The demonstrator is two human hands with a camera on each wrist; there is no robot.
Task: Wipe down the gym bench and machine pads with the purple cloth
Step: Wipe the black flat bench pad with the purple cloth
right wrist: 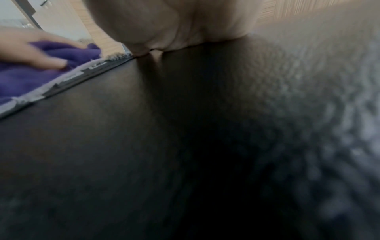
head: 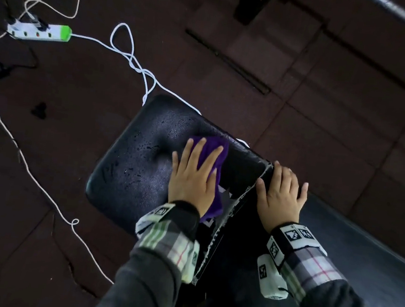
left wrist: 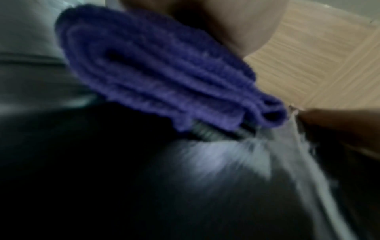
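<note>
Dark rubber floor tiles (head: 302,94) are lying all round, with a white cable (head: 131,56) trailing from a power strip (head: 38,31) toward the seat pad (head: 133,161). Left hand (head: 192,177) is pressing the cloth (head: 213,152) flat on the pad's near right part, fingers spread and straight, nothing pinched; the left wrist view is showing the cloth (left wrist: 164,78) folded in thick layers under the palm. Right hand (head: 282,196) is lying flat on the back pad (head: 245,233) just beside the torn seam (head: 247,193), grip wide, bracing. Droplets are beading across the far and left of the seat pad, so that part looks unwiped yet. Doing it well likely means keeping the palm's weight over the folded stack, working in overlapping passes out to the far rounded edge, and turning to a dry face once it soaks. Risk: frayed seam edge could be snagging the cloth, so passes should be running away from it. Right hand bracing is steadying the bench.
</note>
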